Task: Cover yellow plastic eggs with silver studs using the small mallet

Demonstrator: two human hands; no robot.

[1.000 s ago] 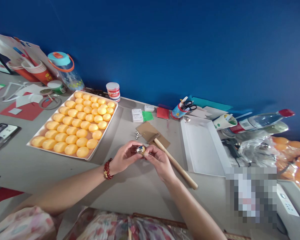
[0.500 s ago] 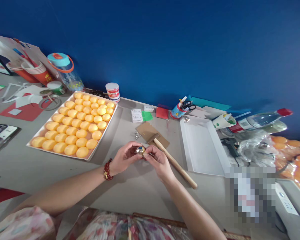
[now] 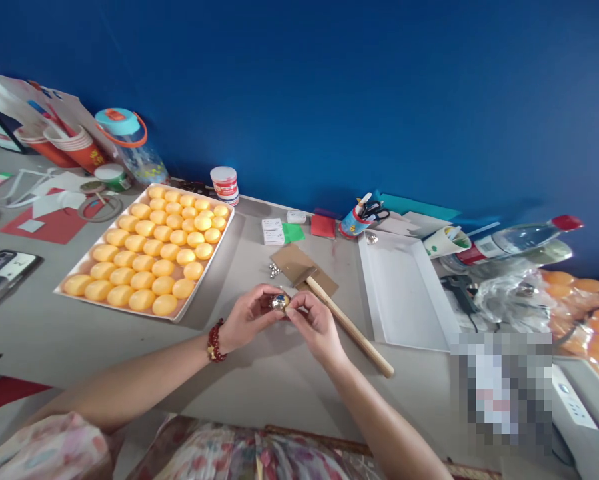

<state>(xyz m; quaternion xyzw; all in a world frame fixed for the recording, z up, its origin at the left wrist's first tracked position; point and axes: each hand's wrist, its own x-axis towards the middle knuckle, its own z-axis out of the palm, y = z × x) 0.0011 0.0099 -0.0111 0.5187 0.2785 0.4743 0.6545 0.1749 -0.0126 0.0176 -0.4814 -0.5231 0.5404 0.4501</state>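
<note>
Both my hands meet over the grey table [image 3: 259,373] around a small shiny ball-like object [image 3: 280,302] with gold, silver and blue on it. My left hand [image 3: 249,316], with a red bead bracelet at the wrist, cups it from the left with curled fingers. My right hand [image 3: 315,323] pinches it from the right. A wooden mallet [image 3: 346,323] lies just right of my right hand, its head on a brown cardboard piece [image 3: 295,262]. A few small silver beads [image 3: 274,270] lie beyond my hands.
A white tray of several yellow egg halves [image 3: 152,250] sits at left. An empty white tray [image 3: 404,293] is at right, with a cup of scissors [image 3: 359,220], a water bottle [image 3: 519,241] and bagged orange shells [image 3: 584,313]. Paper cups, a jar and red paper crowd the far left.
</note>
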